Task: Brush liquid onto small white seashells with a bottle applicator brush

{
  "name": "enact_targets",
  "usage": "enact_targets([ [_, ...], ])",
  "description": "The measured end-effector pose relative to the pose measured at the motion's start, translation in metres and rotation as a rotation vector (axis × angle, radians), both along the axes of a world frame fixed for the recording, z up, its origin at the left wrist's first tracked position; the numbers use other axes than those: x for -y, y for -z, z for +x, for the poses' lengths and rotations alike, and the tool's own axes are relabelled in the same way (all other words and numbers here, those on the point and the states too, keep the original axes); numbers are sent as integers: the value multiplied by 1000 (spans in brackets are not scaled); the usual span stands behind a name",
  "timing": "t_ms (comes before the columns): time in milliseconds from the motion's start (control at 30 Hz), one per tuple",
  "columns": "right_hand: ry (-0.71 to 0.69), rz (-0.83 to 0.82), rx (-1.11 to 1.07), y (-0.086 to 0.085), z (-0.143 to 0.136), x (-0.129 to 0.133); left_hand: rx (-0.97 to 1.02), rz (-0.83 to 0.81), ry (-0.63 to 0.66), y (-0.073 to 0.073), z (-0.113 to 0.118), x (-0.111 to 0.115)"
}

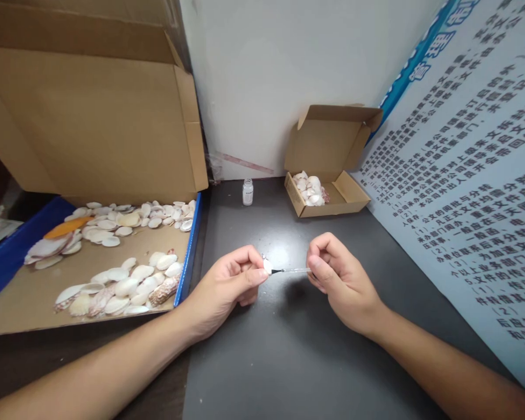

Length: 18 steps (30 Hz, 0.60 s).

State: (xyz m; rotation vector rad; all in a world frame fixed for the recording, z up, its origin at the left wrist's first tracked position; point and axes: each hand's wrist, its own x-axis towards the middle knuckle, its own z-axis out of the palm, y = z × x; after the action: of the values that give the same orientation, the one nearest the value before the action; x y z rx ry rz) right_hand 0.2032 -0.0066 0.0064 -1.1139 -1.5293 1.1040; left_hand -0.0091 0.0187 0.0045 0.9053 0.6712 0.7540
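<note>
My left hand [237, 275] is closed, pinching a small white shell [267, 266] between thumb and fingertips over the dark table. In a pinch, my right hand [343, 283] holds a thin brush [295, 270] with a clear handle and a dark, pointed tip. That tip points left and meets the shell's edge, or comes very close to it; I cannot tell which. The fingers hide the brush's far end and part of the shell. Beyond both hands, a small clear bottle [247, 193] with a white label stands upright.
On the left, an open blue-edged cardboard box [91, 256] holds many shells and an orange piece [67, 227]. A smaller open cardboard box [343, 198] at the back right contains white shells [310, 189]. A printed board [472, 175] leans along the right; a white panel [289, 76] stands behind.
</note>
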Motion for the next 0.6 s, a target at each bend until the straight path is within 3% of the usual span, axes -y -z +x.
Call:
enact_targets([
  [233, 103, 95, 212, -10, -2, -1, 2, -4, 16, 0, 0, 0],
  [333, 131, 111, 203, -10, -1, 0, -3, -2, 17, 0, 0, 0],
  [467, 91, 131, 108, -6, 1, 2, -15, 6, 24, -1, -1, 0],
  [600, 68, 142, 178, -8, 0, 2, -19, 13, 43, -1, -2, 0],
])
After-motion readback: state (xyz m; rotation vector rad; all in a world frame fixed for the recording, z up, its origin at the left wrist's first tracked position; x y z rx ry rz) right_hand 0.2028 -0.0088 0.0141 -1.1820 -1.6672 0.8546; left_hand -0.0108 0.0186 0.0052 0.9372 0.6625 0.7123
